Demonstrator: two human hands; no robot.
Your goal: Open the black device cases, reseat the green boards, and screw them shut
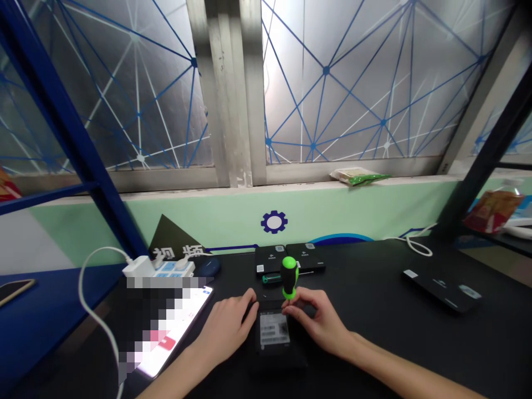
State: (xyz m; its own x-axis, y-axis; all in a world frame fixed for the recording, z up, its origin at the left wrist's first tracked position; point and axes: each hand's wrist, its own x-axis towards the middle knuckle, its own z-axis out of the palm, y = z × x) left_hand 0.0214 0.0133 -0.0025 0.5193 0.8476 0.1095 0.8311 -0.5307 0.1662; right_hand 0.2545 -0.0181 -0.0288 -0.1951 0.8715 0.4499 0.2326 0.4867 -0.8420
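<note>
- The right hand (319,320) grasps the upright green-and-black screwdriver (289,275), thumb and fingertips closed round it just under the handle's green collar; the tip is hidden.
- The black device (273,352) lies flat between the 2 hands, in front of the person, its printed label (274,328) facing up. Its lower outline melts into the dark tabletop (374,296), so that edge is hard to trace.
- The left hand (230,320) rests at the device's upper left edge, thumb and forefinger slightly parted; I cannot tell whether it is clamping that edge or merely lying against it.
- Beyond the device, room is tight: a screwdriver with a teal handle (271,279) lies crosswise just before 2 black boxes (270,259) (306,256), which sit side by side near the wall.
- To the left, a phone with a lit screen (174,343) lies near the left forearm, leaving only a narrow strip of table between. Behind it are a power strip (187,268) and a dark blue case (209,267).
- The widest span of tabletop runs from the right hand to another black box (443,290), well apart on the right.
- A white cable (415,247) loops along the table's far edge.
</note>
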